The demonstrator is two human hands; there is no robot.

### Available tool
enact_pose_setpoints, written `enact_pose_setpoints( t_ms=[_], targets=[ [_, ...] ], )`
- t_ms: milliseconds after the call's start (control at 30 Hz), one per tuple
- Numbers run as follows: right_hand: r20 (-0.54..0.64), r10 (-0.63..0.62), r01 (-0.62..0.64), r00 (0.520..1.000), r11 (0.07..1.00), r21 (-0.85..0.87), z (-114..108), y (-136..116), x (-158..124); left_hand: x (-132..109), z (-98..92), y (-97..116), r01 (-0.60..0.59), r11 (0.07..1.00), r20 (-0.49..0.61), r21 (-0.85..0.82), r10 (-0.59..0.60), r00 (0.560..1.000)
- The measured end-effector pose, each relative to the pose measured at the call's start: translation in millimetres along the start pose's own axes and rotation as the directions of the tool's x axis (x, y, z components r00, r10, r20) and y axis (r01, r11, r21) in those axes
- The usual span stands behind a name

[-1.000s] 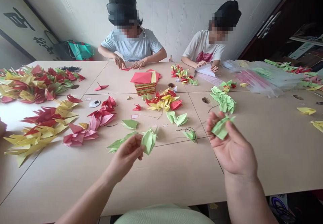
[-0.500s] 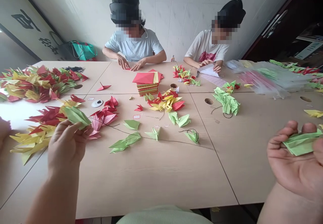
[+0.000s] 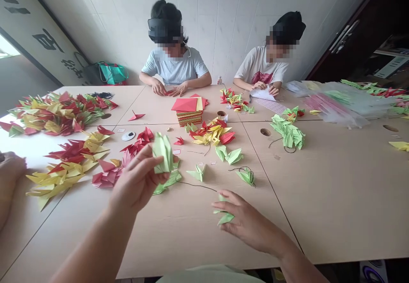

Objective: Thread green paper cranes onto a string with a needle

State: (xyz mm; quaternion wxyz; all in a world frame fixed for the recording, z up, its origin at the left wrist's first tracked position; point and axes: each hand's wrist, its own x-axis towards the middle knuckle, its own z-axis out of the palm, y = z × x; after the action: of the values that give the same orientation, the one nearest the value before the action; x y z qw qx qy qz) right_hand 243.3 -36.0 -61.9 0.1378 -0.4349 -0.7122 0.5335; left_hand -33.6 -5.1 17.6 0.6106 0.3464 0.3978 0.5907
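Note:
My left hand (image 3: 136, 183) is raised over the table and pinches a folded light green paper crane (image 3: 162, 152) by thumb and fingertips. My right hand (image 3: 246, 223) lies palm down near the table's front edge, fingers curled over another green paper crane (image 3: 224, 217). A thin dark thread (image 3: 196, 185) runs across the tabletop between the two hands toward more green cranes (image 3: 196, 172) lying loose. A tangle of thread wraps one green crane (image 3: 246, 175) a little beyond my right hand.
Piles of red, yellow and pink cranes (image 3: 72, 161) cover the left of the table (image 3: 335, 181). A stack of coloured paper (image 3: 187, 112) sits mid-table. Two people sit opposite, folding. Another person's hand (image 3: 11, 170) shows at the left edge. Clear bags (image 3: 332, 100) lie far right.
My left hand swung from the far left back toward the centre with a green crane. My right hand came in from the far right and dropped onto the table over its crane.

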Motion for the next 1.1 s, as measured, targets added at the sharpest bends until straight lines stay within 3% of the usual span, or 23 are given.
enact_pose_setpoints(
  t_ms=[67,133,167,200,267,300,367,533,667,767,867,1100],
  targets=[
    [-0.066,-0.075,0.075,0.995,0.997,-0.004,3.8,-1.6,1.9,-9.1,10.3,-15.2,0.092,0.995,0.116,0.048,-0.097,0.988],
    [-0.182,-0.156,0.181,0.971,0.975,0.129,3.6,-6.5,3.4,-20.3,21.0,-34.1,0.160,0.978,0.268,0.134,-0.192,0.944],
    [-0.186,-0.180,0.222,0.966,0.946,0.236,2.8,-9.5,4.4,-26.2,26.0,-43.2,0.177,0.965,0.340,0.192,-0.235,0.911],
    [-0.133,-0.193,0.228,0.972,0.909,0.347,1.8,-12.3,5.5,-31.7,30.3,-51.1,0.184,0.952,0.396,0.244,-0.271,0.877],
    [0.085,-0.205,0.137,0.975,0.857,0.496,-1.4,-15.7,6.7,-40.4,35.2,-61.3,0.162,0.931,0.443,0.326,-0.302,0.844],
    [0.172,-0.196,0.084,0.965,0.857,0.508,-4.1,-15.7,6.3,-43.1,35.3,-63.1,0.140,0.925,0.437,0.354,-0.296,0.849],
    [0.212,-0.148,0.034,0.966,0.884,0.466,-12.5,-12.2,2.4,-44.3,30.2,-61.8,0.100,0.914,0.387,0.393,-0.263,0.884],
    [-0.016,-0.109,0.104,0.994,0.875,0.472,-43.4,3.8,-10.9,-28.9,0.9,-55.3,0.087,0.853,0.257,0.515,-0.251,0.933],
    [-0.142,-0.036,0.090,0.989,0.916,0.391,-53.1,4.6,-2.4,-5.3,-14.1,-67.0,0.047,0.748,0.139,0.662,-0.185,0.973],
    [-0.198,0.004,0.053,0.980,0.959,0.280,-50.2,0.4,9.0,12.0,-13.5,-80.5,0.028,0.711,0.117,0.702,-0.153,0.981],
    [-0.198,0.006,0.039,0.980,0.975,0.220,-47.5,-0.7,12.8,23.6,-7.4,-92.7,-0.015,0.658,0.163,0.753,-0.165,0.973],
    [-0.179,0.075,-0.058,0.981,0.993,0.102,-50.1,12.5,0.2,50.2,1.5,-110.6,-0.107,0.526,0.162,0.844,-0.060,0.985]
  ],
)
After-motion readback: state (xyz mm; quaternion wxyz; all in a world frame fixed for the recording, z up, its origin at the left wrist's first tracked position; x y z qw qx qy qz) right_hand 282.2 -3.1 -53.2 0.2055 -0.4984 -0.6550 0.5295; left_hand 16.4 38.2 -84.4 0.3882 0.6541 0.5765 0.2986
